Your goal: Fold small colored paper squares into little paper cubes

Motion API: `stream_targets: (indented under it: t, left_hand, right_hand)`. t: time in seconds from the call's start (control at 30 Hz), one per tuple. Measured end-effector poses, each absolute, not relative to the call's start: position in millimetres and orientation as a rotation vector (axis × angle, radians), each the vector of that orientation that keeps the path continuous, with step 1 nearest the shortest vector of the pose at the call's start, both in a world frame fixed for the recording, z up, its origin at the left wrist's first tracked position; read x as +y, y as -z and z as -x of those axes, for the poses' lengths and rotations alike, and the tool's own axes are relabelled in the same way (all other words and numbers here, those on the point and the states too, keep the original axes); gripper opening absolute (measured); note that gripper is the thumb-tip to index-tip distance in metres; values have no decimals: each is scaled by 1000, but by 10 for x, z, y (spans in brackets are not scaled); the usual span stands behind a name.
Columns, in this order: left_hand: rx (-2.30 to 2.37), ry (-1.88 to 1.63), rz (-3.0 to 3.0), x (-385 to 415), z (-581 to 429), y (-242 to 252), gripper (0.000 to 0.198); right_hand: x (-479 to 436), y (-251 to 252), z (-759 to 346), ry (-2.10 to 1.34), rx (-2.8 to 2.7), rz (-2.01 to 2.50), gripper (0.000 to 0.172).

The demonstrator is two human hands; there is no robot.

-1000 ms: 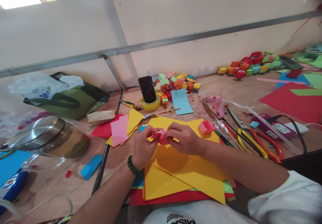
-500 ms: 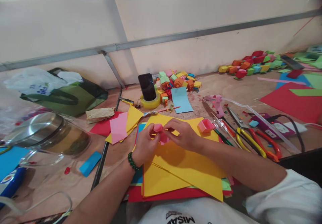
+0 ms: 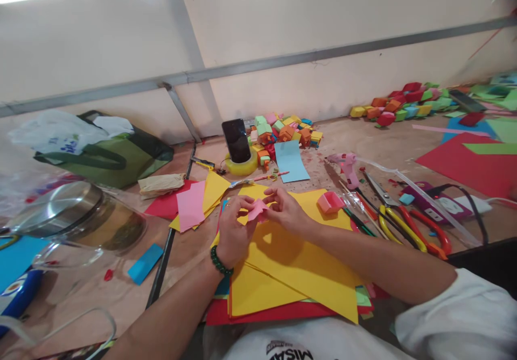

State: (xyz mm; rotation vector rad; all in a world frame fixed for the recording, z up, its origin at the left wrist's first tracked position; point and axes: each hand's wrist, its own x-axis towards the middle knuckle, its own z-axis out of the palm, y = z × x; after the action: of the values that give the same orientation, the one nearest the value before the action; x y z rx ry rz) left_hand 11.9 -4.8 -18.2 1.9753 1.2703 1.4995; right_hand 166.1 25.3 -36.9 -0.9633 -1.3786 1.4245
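The person's left hand (image 3: 234,228) pinches a small folded piece of pink paper (image 3: 257,210) between thumb and fingers, above the far part of the stack of yellow sheets (image 3: 299,274). The right hand (image 3: 288,212) has its fingers bent at the right edge of the same pink paper; whether they are closed on it or only touching it, one cannot tell. A bracelet of dark green beads (image 3: 220,263) circles the left wrist, to the left of the yellow sheets' middle. Red, blue and green paper edges stick out from under the yellow sheets.

An open pink paper box (image 3: 330,202) sits on the far right part of the yellow sheets. Beyond them on the table (image 3: 339,139) are a light blue sheet (image 3: 291,161), a heap of small coloured paper boxes (image 3: 286,133), and a phone (image 3: 236,140) propped upright at a yellow roll of tape (image 3: 241,168).

To the right of the yellow sheets lie scissors with yellow and red handles (image 3: 390,225), with a purple power strip (image 3: 444,209) farther right; a pink glue gun (image 3: 349,171) is beyond their right side.

To the left of the yellow sheets are a pink sheet (image 3: 191,206) overlapping red paper, and a blue slip (image 3: 145,264). Well to the left of them a glass pitcher with a metal lid (image 3: 64,206) lies tilted, and a green bag (image 3: 109,163) is farther back on that side.
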Motion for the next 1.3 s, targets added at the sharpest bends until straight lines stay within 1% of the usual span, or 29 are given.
stream_targets:
  t: [0.07, 0.2, 0.33, 0.43, 0.57, 0.6, 0.63, 0.73, 0.77, 0.9, 1.03, 1.13, 1.3]
  left_hand:
    - [1285, -1510, -2001, -52, -143, 222, 11]
    - [1295, -1497, -1999, -57, -190, 250, 8]
    - [1276, -1527, -1974, -60, -209, 257, 10]
    - [1272, -1528, -1989, -60, -216, 275, 12]
    - [1247, -1538, -1967, -56, -222, 267, 12]
    - [1237, -1546, -1952, -53, -220, 257, 11]
    - [1226, -1552, -1937, -48, -214, 247, 10]
    - [1220, -1542, -1845, -16, -176, 228, 6]
    - [1231, -1542, -1799, 1, -159, 229, 6]
    - [1216, -1587, -1579, 70, -119, 260, 9]
    - [1176, -1518, -1428, 84, -151, 276, 15]
    - [1172, -1484, -1412, 57, -172, 250, 16]
    - [1125, -1574, -1613, 24, -140, 186, 10]
  right_hand:
    - [289, 375, -1642, -1439, -1288, 943, 40]
    - [292, 333, -1624, -1286, -1227, 978, 40]
    - [245, 319, -1615, -1455, -1263, 958, 39]
    - [248, 346, -1609, -1474, -1289, 963, 39]
    - [250, 363, -1602, -1395, -1393, 974, 19]
    - [238, 354, -1607, -1341, -1450, 1002, 18]
    - [222, 338, -1616, -1263, -1519, 1038, 20]
    - [173, 273, -1671, -1002, -1729, 1054, 39]
    - [168, 253, -1692, -965, -1762, 1007, 41]
    - [226, 250, -1731, -1088, -1673, 825, 25]
    - [297, 325, -1697, -1183, -1541, 817, 25]
    - [282, 334, -1690, -1111, -1564, 826, 21]
    - [192, 257, -1704, -990, -1641, 739, 18]
